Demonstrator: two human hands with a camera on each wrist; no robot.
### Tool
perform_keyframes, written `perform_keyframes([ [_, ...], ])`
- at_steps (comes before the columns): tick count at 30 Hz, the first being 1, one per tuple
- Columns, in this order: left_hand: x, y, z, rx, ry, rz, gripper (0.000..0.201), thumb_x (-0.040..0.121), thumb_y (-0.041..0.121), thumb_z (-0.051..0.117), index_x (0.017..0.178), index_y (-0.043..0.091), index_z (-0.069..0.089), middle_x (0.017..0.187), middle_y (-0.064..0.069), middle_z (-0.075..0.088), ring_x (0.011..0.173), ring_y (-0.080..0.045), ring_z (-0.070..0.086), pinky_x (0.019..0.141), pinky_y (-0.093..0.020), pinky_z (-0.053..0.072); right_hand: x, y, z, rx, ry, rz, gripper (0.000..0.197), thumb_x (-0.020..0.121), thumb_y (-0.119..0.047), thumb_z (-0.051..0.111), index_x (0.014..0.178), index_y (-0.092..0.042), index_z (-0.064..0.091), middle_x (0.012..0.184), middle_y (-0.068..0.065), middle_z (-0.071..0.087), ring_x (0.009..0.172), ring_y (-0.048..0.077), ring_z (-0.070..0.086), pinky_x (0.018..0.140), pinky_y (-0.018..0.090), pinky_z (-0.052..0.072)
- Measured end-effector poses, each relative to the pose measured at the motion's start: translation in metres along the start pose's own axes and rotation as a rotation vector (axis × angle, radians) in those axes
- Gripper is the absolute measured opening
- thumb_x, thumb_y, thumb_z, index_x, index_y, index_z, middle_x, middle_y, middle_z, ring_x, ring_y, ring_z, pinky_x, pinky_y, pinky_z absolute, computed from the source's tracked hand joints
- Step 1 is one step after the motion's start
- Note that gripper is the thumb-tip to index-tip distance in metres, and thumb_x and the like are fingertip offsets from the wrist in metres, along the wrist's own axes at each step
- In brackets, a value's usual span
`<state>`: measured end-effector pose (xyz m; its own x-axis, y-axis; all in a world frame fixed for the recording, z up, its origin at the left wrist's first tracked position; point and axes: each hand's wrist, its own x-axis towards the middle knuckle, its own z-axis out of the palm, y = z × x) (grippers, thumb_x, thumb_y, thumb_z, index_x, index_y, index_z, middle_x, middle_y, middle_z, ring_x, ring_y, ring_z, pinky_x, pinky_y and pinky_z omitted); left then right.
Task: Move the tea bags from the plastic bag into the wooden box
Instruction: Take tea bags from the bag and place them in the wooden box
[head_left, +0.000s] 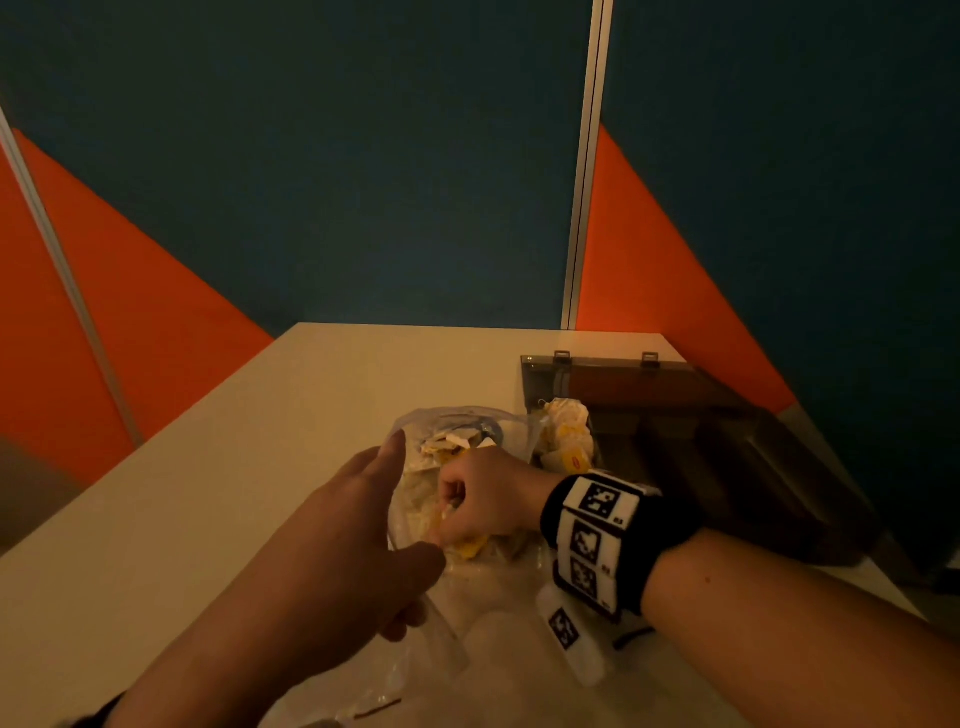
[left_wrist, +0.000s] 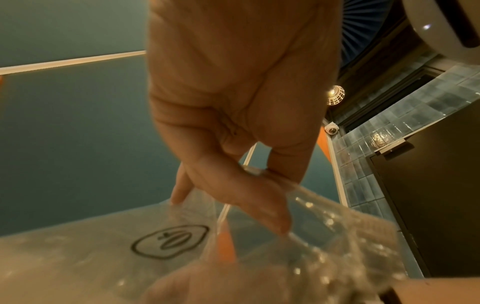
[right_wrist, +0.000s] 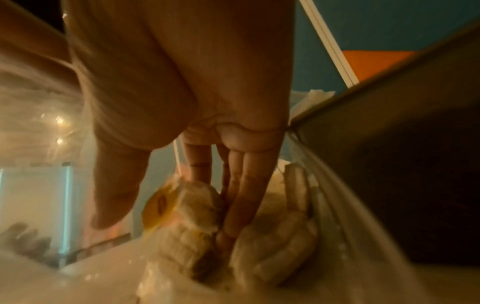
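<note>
On the table: pale top (head_left: 218, 467), dim warm light, teal and orange partition panels behind w/ a metal strip (head_left: 584, 171) between them.
Plastic bag: clear plastic bag (head_left: 483, 582) lies mid-table, just left of the wooden box; long axis runs near-to-far, mouth at the far end, closed end toward the near edge.
Wooden box: wooden box (head_left: 727, 441) at the right edge nr the far right corner, dark, lid (head_left: 602, 376) up at the back, two hinges showing.
Tea bags in box: a heap of tea bags (head_left: 563, 434) w/ yellow tags sits in the box's left compartment, right beside the bag mouth.
Tea bags in bag: more white tea bags (right_wrist: 272, 232) piled inside the plastic.
L hand: left hand (head_left: 353, 525) at the bag's left side; thumb and fingers pinch the plastic edge, holding the mouth apart.
R hand: right hand (head_left: 483, 493) reaches into the bag, fingers curled; wrist band w/ black-white markers (head_left: 597, 540).
Head view only: box, lid, whole table layout.
L wrist view only: printed oval mark (left_wrist: 170, 240) on the plastic, tiled wall, ceiling lamp (left_wrist: 335, 95); pinch on the film is plain here.
R wrist view only: fingers (right_wrist: 241, 197) pushed down among the tea bags, thumb apart from them; blurred, can't tell if any bag is clamped yet. Yellow tag (right_wrist: 158, 207) beside the thumb.
</note>
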<state>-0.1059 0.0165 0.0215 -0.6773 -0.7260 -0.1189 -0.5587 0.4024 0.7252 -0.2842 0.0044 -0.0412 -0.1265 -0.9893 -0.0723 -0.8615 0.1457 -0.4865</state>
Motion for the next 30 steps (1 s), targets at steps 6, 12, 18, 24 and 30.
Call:
perform_keyframes([
  [6,0.000,-0.001,0.002,-0.010,0.008,0.021,0.091,0.080,0.012,0.063,0.143,0.037,0.003,0.145,0.010,0.026,0.054,-0.007,0.067,0.054,-0.032,0.060,-0.002,-0.004,-0.022,0.010,0.170,-0.013,0.016,0.077,-0.003,0.068,0.088,-0.014,0.068,0.114,0.004,0.064,0.099,0.017,0.059,0.070,0.026,0.045],
  [12,0.001,-0.002,-0.001,0.006,0.022,0.016,0.091,0.080,0.012,0.063,0.144,0.037,0.003,0.149,0.010,0.022,0.054,-0.008,0.068,0.056,-0.031,0.060,-0.005,-0.003,-0.033,0.122,0.155,-0.007,0.025,0.079,-0.001,0.065,0.099,-0.015,0.069,0.077,-0.012,0.051,0.066,0.005,0.049,0.052,0.014,0.041],
  [18,0.002,-0.002,0.001,0.014,0.001,0.022,0.092,0.080,0.014,0.064,0.143,0.039,0.001,0.149,0.012,0.021,0.056,-0.007,0.068,0.055,-0.029,0.060,0.002,-0.010,-0.018,-0.050,0.008,-0.001,0.035,0.079,-0.014,0.072,0.113,-0.012,0.065,0.101,0.000,0.056,0.091,0.015,0.052,0.075,0.027,0.044],
  [24,0.003,-0.005,-0.001,0.009,-0.012,0.040,0.092,0.080,0.015,0.063,0.143,0.039,0.000,0.144,0.009,0.029,0.057,-0.009,0.069,0.057,-0.032,0.060,0.015,-0.006,0.001,-0.187,-0.058,0.064,0.026,0.085,-0.007,0.053,0.101,0.009,0.067,0.100,0.022,0.067,0.092,0.034,0.060,0.058,0.027,0.038],
  [30,0.004,-0.008,-0.001,0.011,-0.006,0.043,0.092,0.080,0.016,0.063,0.143,0.039,0.000,0.141,0.006,0.035,0.056,-0.008,0.069,0.056,-0.030,0.060,0.014,-0.001,0.000,-0.108,0.038,0.033,0.015,0.074,-0.008,0.069,0.064,-0.014,0.060,0.061,-0.009,0.044,0.064,0.013,0.046,0.051,0.020,0.034],
])
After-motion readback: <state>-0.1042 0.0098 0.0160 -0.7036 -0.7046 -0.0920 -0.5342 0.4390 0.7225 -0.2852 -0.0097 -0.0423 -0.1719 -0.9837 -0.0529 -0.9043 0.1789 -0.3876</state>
